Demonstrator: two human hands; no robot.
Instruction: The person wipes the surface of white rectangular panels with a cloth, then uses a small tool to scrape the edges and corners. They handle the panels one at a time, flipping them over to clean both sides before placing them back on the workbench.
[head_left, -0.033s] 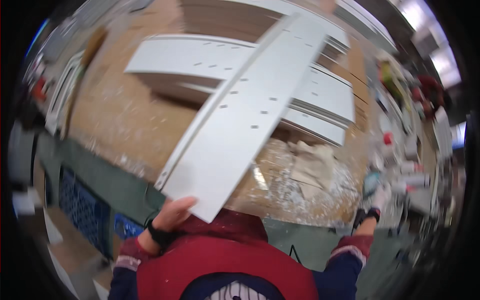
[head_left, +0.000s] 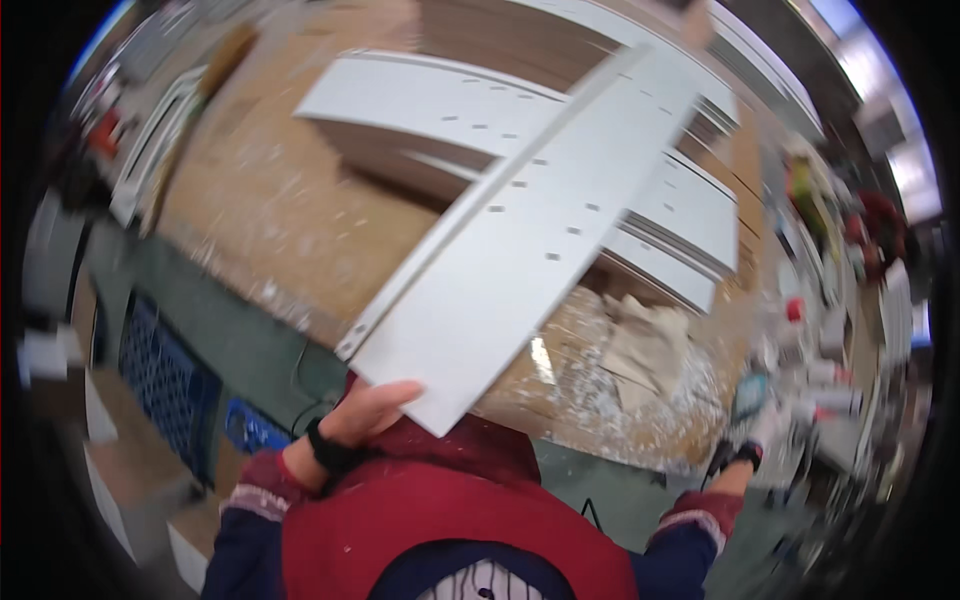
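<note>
A long white panel (head_left: 510, 240) with small dark slots and a raised lip along one side lies slantwise across the stacked white boards (head_left: 430, 100). My left hand (head_left: 375, 408) grips its near corner, with the thumb on top and the other fingers hidden beneath. The near end overhangs the table edge. My right hand (head_left: 765, 432) is stretched out to the far right, among bottles and small items on a side bench. It looks pale, perhaps gloved, and is blurred, so its fingers do not show clearly.
The wooden table (head_left: 270, 220) is spattered with white. A crumpled beige cloth (head_left: 645, 345) lies right of the panel. A bottle with a red cap (head_left: 795, 310) stands on the side bench. Blue plastic crates (head_left: 165, 385) and cardboard boxes (head_left: 130, 450) are at the lower left.
The table, panel and stacked boards appear shifted a little to the right in the picture. My left hand keeps its hold on the panel, and my right hand stays at the side bench.
</note>
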